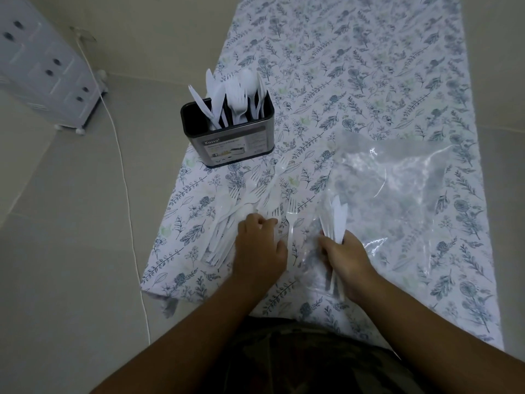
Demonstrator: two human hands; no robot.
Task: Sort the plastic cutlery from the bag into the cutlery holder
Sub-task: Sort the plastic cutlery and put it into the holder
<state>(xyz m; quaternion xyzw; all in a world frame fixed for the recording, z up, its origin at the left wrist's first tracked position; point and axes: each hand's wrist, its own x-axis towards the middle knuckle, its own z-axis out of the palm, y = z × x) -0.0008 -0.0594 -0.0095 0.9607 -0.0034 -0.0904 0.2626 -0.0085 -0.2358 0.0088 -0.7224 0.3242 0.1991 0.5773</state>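
1. You are partway through: the cutlery holder, standing at the bench's left edge, is already carrying knives, forks and spoons.
2. Your right hand is clutching a bundle of knives over the near-empty bag.
3. Your left hand is resting, fingers curled, on the loose forks; whether it is gripping any, you cannot tell. Those are still waiting to be sorted.

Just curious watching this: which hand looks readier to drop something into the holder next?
The right hand: it already grips a bunch of knives. The left hand only rests on the loose forks.
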